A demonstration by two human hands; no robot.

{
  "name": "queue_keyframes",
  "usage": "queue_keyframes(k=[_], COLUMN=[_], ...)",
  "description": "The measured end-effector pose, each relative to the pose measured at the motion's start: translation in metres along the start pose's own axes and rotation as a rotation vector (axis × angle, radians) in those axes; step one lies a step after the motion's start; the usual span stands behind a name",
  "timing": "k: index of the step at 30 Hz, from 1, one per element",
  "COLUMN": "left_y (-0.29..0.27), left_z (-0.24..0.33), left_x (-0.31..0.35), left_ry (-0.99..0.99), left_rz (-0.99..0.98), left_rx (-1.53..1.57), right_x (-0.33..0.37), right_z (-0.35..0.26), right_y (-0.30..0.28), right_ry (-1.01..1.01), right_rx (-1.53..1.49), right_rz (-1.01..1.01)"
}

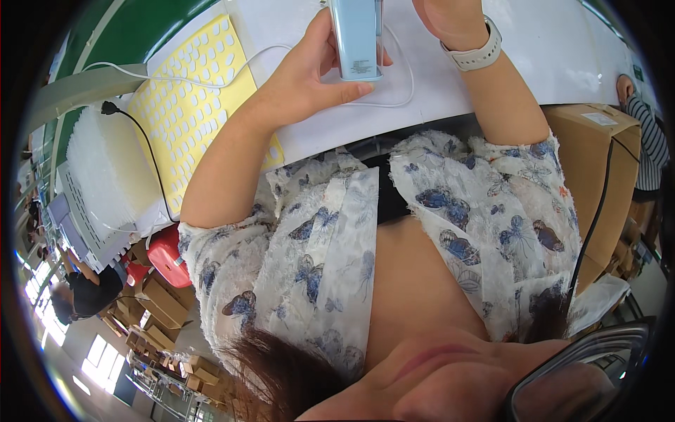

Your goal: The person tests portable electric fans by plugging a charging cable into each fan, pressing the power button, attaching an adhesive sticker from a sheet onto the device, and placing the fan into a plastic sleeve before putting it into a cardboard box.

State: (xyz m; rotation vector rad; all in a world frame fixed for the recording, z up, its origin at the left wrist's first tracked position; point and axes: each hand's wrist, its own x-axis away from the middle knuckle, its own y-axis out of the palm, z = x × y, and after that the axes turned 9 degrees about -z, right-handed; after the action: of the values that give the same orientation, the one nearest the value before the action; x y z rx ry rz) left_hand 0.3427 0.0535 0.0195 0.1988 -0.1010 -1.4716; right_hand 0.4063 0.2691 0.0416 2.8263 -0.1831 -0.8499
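Note:
My left hand (309, 70) is wrapped round a light blue box (357, 42) with a clear plastic edge, near the top of the view. The thumb lies across its lower end, and the box's upper part is cut off by the frame. To the right of the box, my right hand (450, 21) is raised, with a white watch band (478, 53) on its wrist. Its fingers run past the top edge, so what they do is hidden. A thin white cable (404, 98) loops on the white table (436, 98) below the box.
On the left lies a yellow sheet (204, 105) with rows of small white pieces. Beside it are a black cable plug (109, 107) and a stack of translucent sheets (105, 162). A red stool (167, 257) stands below. At right is a cardboard box (598, 183); a person in stripes (654, 148) is behind it.

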Motion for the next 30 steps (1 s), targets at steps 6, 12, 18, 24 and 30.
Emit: queue_keyframes(k=[6,12,18,24,30], left_y=[-0.009,-0.013,-0.024,-0.023,-0.02], left_z=[0.007,-0.012,-0.002,-0.007,0.0], left_x=[-0.002,0.005,-0.016,-0.01,-0.014], left_ry=[-0.046,0.022,0.201,0.16,0.144], left_rz=[-0.079,0.012,0.155,0.254,0.217], left_rx=[0.12,-0.264,-0.509,-0.567,-0.581], right_x=[-0.001,-0.003,-0.003,-0.004,0.009], right_z=[-0.003,0.001,-0.045,-0.028,-0.052], right_y=[-0.002,-0.005,-0.054,-0.062,-0.063], right_ry=[0.162,0.222,-0.23,-0.261,-0.109], right_rx=[0.061,0.295,0.472,0.42,-0.121], right_rz=[0.011,-0.097,0.049,0.174,-0.097])
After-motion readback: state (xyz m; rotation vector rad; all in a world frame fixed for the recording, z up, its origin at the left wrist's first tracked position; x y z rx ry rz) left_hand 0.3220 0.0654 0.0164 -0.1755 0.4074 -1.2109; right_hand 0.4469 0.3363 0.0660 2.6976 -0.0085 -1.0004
